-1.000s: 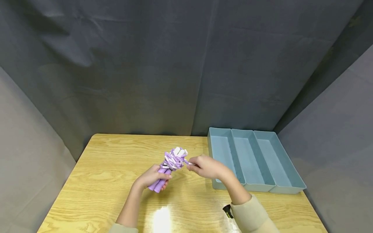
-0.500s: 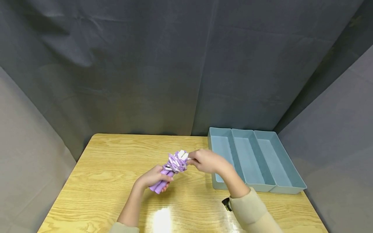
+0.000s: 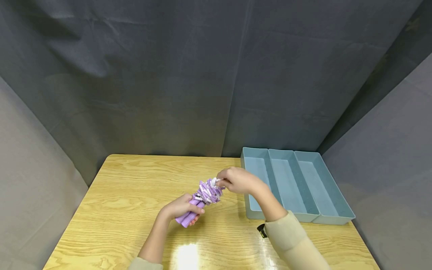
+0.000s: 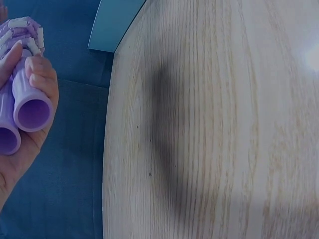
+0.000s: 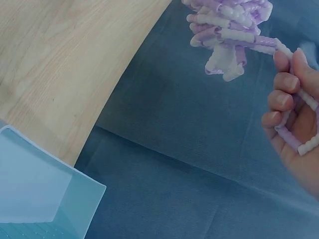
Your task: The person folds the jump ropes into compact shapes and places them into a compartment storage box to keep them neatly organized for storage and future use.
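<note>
A beaded jump rope (image 3: 209, 192) in purple and white is bundled into a thick wrap above its two purple handles (image 3: 187, 217). My left hand (image 3: 182, 207) grips both handles side by side, thumb across them. Their hollow open ends (image 4: 34, 112) face the left wrist camera. To the right, my right hand (image 3: 238, 180) pinches a beaded strand at the top of the bundle. In the right wrist view, that strand (image 5: 266, 44) runs from the wound beads to the thumb and forefinger, and a loop of it (image 5: 300, 142) lies inside the curled fingers.
A blue-grey tray (image 3: 266, 215) with three long compartments stands at the right of the wooden table (image 3: 135, 180). A small black object (image 3: 261, 230) shows beside the right sleeve. Dark curtain (image 3: 152, 93) hangs behind the table's back edge.
My right hand has risen from the bundle's side to its top, drawing the strand over. My left hand and the jump rope have shifted slightly right.
</note>
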The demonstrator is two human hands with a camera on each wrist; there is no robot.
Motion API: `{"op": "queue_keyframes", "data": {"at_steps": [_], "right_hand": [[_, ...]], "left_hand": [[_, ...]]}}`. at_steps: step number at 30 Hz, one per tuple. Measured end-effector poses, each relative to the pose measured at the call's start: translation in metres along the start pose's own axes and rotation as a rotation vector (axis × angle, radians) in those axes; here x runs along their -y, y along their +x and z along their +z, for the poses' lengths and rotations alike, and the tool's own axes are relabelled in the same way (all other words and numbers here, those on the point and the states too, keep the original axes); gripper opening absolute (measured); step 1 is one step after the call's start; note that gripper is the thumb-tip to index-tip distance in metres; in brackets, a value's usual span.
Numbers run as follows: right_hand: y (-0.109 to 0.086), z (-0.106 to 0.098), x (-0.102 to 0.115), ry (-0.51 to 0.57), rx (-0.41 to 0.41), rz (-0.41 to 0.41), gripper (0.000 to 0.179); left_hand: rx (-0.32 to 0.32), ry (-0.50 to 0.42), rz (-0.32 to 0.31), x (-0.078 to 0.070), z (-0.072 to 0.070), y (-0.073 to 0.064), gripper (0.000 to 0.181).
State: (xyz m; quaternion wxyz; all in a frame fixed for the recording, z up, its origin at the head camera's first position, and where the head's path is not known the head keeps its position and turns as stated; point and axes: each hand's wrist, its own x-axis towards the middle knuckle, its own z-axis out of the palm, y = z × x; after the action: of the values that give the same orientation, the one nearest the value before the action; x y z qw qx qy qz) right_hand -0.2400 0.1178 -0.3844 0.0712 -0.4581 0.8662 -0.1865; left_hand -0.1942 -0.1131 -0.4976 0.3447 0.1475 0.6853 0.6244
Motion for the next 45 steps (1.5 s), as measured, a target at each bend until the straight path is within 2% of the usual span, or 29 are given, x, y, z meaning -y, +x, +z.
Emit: {"op": "queue_keyframes", "data": {"at_steps": [7, 15, 18, 30, 45], "right_hand": [[0.005, 0.002, -0.01, 0.061, 0.009, -0.005, 0.02], [0.006, 0.005, -0.019, 0.17, 0.017, -0.004, 0.014], [0.007, 0.007, -0.023, 0.201, 0.014, -0.003, 0.012], [0.009, 0.018, -0.038, 0.29, -0.013, 0.012, 0.011], [0.011, 0.035, -0.054, 0.528, -0.037, 0.054, 0.012]], "left_hand": [[0.019, 0.012, 0.0, -0.002, 0.003, 0.0, 0.033], [0.033, 0.014, 0.005, -0.002, 0.007, 0.0, 0.021], [0.042, 0.022, 0.007, -0.002, 0.008, 0.0, 0.023], [0.094, -0.043, -0.019, 0.001, 0.011, 0.001, 0.015], [0.124, -0.048, 0.009, 0.004, 0.011, 0.0, 0.014]]}}
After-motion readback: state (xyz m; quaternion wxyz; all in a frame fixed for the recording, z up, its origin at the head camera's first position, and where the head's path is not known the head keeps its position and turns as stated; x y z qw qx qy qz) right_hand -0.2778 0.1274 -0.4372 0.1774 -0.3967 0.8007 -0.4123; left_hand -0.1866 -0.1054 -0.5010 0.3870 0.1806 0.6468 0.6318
